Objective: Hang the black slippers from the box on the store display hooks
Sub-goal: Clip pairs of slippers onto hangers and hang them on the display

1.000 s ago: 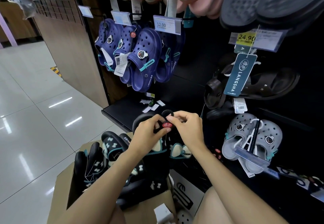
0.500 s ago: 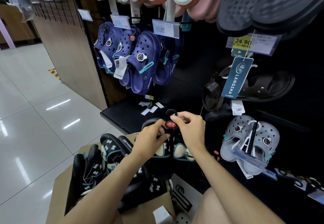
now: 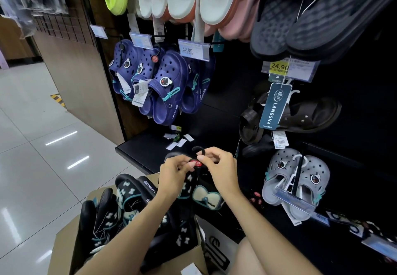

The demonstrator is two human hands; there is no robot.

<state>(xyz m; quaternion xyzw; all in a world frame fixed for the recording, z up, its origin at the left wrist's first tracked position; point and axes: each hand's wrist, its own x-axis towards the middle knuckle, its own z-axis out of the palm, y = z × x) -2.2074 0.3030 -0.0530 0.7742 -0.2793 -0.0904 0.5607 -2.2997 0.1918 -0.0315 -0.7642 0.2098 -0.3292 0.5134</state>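
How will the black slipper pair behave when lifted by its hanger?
The black slipper pair looks like thick foam, so probably light and fairly stiff. Held only at the hanger by both hands, it would likely swing. The matte surface seems not slippery.

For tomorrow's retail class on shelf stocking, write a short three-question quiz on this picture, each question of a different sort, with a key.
1. True or false: both hands hold the black slippers' hanger near its red disc.
2. The price tag above the navy clogs reads: A) 24.90 B) 12.00 C) 9.90
3. Fill in: more black slippers stand in the cardboard ____.

Key: 1 true: the left hand and the right hand pinch it. 2 B. 3 box.
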